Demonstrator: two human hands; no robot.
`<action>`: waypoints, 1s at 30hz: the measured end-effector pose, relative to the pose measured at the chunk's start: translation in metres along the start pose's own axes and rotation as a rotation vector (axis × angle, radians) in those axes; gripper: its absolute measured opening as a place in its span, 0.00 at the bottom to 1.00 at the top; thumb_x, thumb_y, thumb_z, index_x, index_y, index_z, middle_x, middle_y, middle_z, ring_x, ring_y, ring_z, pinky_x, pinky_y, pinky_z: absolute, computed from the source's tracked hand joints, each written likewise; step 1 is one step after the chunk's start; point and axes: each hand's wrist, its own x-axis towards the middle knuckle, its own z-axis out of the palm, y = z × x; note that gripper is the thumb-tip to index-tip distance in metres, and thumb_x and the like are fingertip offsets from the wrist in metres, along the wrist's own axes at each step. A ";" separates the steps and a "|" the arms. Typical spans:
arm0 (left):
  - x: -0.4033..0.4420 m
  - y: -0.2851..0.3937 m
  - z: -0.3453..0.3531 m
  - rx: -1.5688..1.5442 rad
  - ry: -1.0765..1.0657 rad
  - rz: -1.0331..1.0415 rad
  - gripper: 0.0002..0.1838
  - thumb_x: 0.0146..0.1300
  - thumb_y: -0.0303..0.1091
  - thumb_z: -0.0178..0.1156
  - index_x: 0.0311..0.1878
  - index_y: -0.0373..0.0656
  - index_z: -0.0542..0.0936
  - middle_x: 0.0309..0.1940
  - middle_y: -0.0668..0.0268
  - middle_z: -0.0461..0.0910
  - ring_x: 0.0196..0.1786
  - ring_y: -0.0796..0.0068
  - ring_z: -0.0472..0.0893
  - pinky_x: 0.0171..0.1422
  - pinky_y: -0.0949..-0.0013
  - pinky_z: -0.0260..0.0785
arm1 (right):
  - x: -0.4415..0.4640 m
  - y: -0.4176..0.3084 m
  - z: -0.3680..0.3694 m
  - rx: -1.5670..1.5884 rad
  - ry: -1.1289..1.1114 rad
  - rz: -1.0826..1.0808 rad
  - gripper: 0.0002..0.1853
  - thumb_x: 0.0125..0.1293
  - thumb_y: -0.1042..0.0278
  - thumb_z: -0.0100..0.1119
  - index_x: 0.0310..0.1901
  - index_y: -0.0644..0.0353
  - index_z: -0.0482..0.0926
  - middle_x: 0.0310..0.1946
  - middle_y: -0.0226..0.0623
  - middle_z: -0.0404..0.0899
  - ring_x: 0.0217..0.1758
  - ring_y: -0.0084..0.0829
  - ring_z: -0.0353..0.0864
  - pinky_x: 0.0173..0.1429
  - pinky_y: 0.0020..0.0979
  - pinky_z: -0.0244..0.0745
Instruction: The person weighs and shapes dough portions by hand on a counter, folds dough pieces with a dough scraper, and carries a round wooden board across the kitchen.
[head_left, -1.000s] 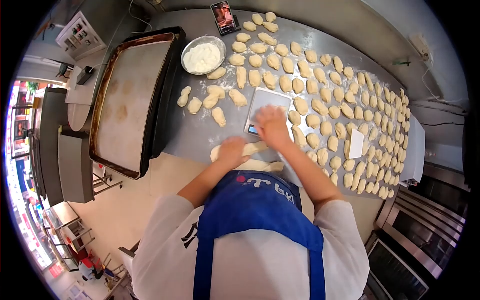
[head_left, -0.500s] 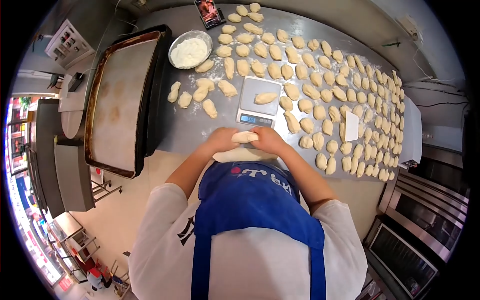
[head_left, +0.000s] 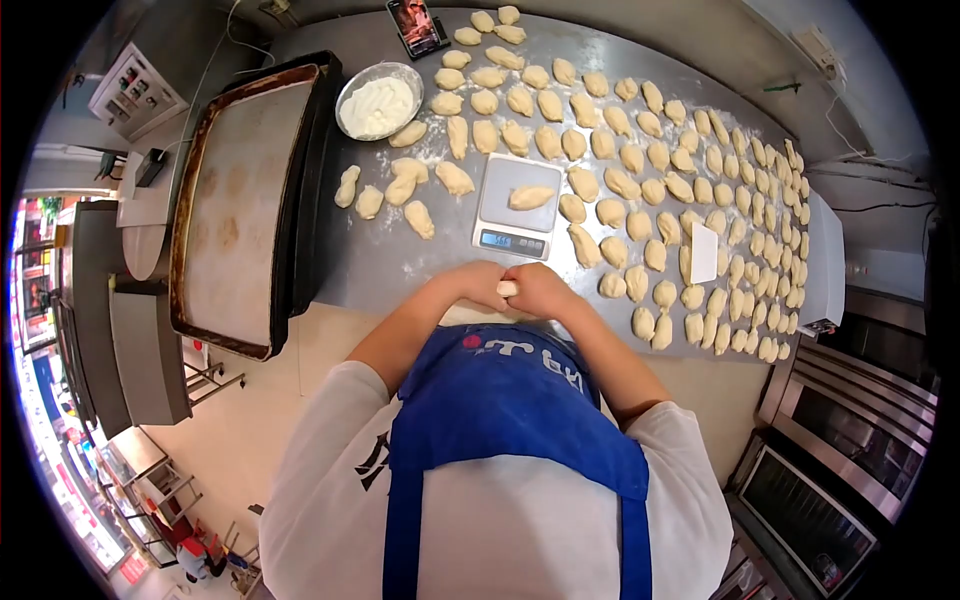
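Close to the table's front edge, my left hand (head_left: pixel 478 282) and my right hand (head_left: pixel 540 287) meet, both closed on a small piece of dough (head_left: pixel 508 288). Only a pale bit of that dough shows between the fingers. Partly hidden under my wrists, a larger strip of dough (head_left: pixel 462 315) lies along the edge by my blue apron. Just beyond my hands is a digital scale (head_left: pixel 512 243) with its display lit. A single dough piece (head_left: pixel 531 197) rests on its plate.
Many dough pieces (head_left: pixel 632 158) cover the steel table to the right, with a white scraper (head_left: pixel 703 252) among them. A bowl of flour (head_left: pixel 380 105) and a propped phone (head_left: pixel 415 28) stand at the back. At left are dark baking trays (head_left: pixel 187 240).
Both hands have come together, and the dough that stretched between them is now mostly covered by the fingers. The scale and the piece on it have stayed put.
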 end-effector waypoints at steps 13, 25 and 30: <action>0.017 0.023 0.008 -0.229 0.190 0.076 0.32 0.45 0.55 0.69 0.49 0.42 0.78 0.43 0.54 0.82 0.46 0.56 0.80 0.50 0.60 0.71 | -0.013 0.018 -0.047 0.445 0.064 0.184 0.13 0.52 0.64 0.67 0.36 0.64 0.85 0.25 0.40 0.84 0.27 0.28 0.82 0.35 0.28 0.76; 0.033 0.028 0.020 0.424 0.014 -0.096 0.29 0.58 0.58 0.59 0.52 0.44 0.77 0.44 0.53 0.81 0.47 0.56 0.81 0.52 0.59 0.70 | -0.019 0.020 -0.040 0.420 0.004 0.175 0.07 0.50 0.71 0.66 0.27 0.66 0.82 0.22 0.33 0.82 0.22 0.21 0.77 0.30 0.24 0.73; 0.019 0.043 0.025 0.269 0.248 -0.048 0.33 0.61 0.61 0.54 0.58 0.44 0.73 0.49 0.50 0.78 0.52 0.56 0.78 0.59 0.55 0.66 | 0.025 0.039 -0.046 0.751 0.549 0.194 0.13 0.53 0.66 0.70 0.34 0.68 0.83 0.24 0.33 0.82 0.26 0.21 0.78 0.32 0.22 0.73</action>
